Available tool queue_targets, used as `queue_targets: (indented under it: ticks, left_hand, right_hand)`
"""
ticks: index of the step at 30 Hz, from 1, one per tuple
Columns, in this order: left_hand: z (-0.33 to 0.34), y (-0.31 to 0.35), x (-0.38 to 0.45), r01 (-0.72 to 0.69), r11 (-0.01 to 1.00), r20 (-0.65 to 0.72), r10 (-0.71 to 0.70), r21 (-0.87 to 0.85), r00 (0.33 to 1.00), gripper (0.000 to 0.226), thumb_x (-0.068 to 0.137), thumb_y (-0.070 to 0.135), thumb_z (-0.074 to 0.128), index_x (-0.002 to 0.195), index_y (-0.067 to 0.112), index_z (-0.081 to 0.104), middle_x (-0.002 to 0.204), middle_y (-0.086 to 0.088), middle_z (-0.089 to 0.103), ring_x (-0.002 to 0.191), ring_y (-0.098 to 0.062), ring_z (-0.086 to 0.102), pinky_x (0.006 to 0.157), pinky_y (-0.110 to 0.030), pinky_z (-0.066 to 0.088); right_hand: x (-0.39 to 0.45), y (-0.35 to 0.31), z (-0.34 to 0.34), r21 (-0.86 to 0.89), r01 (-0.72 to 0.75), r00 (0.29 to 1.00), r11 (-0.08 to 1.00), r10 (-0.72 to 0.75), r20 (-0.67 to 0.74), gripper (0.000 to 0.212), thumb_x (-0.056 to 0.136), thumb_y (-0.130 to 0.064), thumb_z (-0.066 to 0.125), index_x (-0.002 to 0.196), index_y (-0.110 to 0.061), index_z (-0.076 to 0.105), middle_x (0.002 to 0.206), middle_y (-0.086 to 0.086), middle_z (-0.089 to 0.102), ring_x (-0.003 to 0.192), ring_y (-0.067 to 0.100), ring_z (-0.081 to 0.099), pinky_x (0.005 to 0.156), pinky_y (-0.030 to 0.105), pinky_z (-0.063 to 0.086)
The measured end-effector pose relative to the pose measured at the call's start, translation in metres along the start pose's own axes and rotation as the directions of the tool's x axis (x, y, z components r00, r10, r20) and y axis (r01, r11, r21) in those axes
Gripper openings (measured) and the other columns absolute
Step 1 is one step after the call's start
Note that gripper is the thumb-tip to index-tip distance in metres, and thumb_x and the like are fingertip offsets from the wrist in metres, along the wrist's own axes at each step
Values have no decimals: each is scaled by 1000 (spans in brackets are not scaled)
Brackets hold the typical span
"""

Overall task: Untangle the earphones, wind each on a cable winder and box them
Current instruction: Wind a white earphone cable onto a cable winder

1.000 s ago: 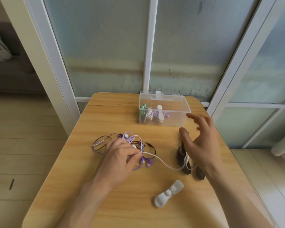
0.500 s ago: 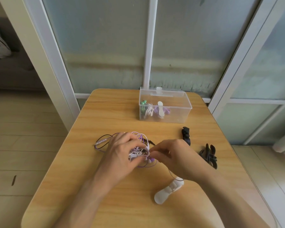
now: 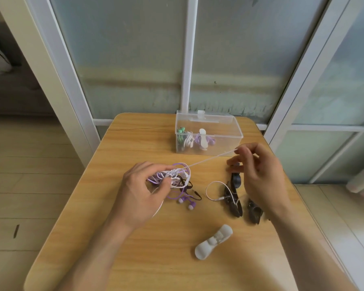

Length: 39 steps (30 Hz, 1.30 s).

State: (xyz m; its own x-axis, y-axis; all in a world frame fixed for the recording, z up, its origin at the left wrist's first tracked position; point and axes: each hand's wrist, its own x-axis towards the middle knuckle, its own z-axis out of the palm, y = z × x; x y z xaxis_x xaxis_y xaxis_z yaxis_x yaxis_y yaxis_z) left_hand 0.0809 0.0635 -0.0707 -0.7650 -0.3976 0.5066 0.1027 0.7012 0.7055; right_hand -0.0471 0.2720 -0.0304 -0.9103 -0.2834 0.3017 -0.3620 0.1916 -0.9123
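Left hand [image 3: 143, 192]: fingers curled round a tangle of earphones [image 3: 172, 177], purple, white and dark cords bunched together, gripped just above the table [image 3: 118, 248]. Right hand [image 3: 259, 177]: raised, forefinger and thumb pinching a white cord [image 3: 210, 159] that runs taut from the tangle up to the fingertips; other fingers loosely curled.

Surface: light wooden table with rounded corners, grain visible. Room: frosted glass panels in white frames beyond the far edge of the table; pale plank floor [image 3: 29, 164] to the left of the left arm.

Items near the hands:
- Two purple earbuds [image 3: 187, 203] hanging below the tangle, resting on the table just right of the left hand, with a dark plug [image 3: 198, 195] beside them.
- White cord loop [image 3: 212, 190] between the hands, its end lying across a dark winder [image 3: 232, 203].
- Further dark winders [image 3: 254, 208] beneath the right hand and wrist; exact count cannot be told.
- Grey winder [image 3: 213, 241], bare, lying nearer the person, between the two forearms.
- Clear plastic box [image 3: 225, 133], beyond the hands, lid standing at the back; inside are wound earphones in green, white and purple [image 3: 194, 140].
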Motion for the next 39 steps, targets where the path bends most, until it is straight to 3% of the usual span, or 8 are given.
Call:
queue_targets:
  ticks: [3,6,11,16,19,24,27,39]
  left_hand:
    - [1,2,-1,69,997,-46,-71,-40,996,19,83,25,65,101,27,73,97,18,66,92,-5,64,79,-18,47]
    - [0,-3,-2,183,977,-43,-189,-110,981,23,83,38,72,104,28,68,96,15,66,87,-8,66,77,-26,53]
    - [-6,0,0,210,970,23,-208,-121,978,21,74,47,72,79,28,68,82,15,71,77,-8,66,71,-19,50]
    - [-6,4,-1,203,963,68,-194,-177,979,10,82,26,75,82,26,65,83,13,71,78,-6,66,71,-15,48]
    - [-6,9,-2,174,961,104,-155,-214,982,11,88,14,71,84,22,65,82,8,70,78,-7,65,72,-14,46]
    - [-5,15,-5,133,975,213,-94,-179,973,5,91,19,68,87,21,66,81,8,69,78,-9,63,72,-16,46]
    - [-3,16,-5,150,972,251,-101,-181,963,4,90,27,67,87,25,67,79,10,69,74,-9,64,69,-19,48]
    - [-7,11,0,202,947,194,-156,-250,968,3,83,23,72,85,21,71,78,6,74,72,-9,67,69,-20,51]
  right_hand:
    - [-3,2,11,325,-49,998,944,34,54,23,105,-23,43,96,-5,56,95,16,73,92,27,75,86,44,60]
    - [-11,-4,20,677,-218,968,703,68,241,37,104,-25,36,89,-15,69,104,15,69,100,42,71,86,52,59]
    - [-12,-5,25,528,-347,926,775,192,326,23,105,-17,43,91,-4,55,71,14,56,68,34,68,53,37,55]
    - [-8,5,15,99,-337,854,936,259,451,30,101,-22,53,84,-3,69,64,16,65,68,35,67,73,45,56]
    - [-12,10,18,-254,-49,907,966,149,394,5,90,-23,68,91,-25,72,74,-5,71,78,13,67,80,35,55]
    - [-25,7,36,-56,251,863,966,-197,465,38,94,-27,63,132,-31,61,117,-14,65,115,9,59,91,21,47]
    - [-29,9,42,-99,246,833,964,-158,530,20,96,-27,68,114,-32,73,101,-19,73,100,3,65,86,20,47]
    - [-25,5,46,363,-186,918,913,30,395,6,95,-5,61,90,-8,60,90,-1,68,84,14,63,82,31,52]
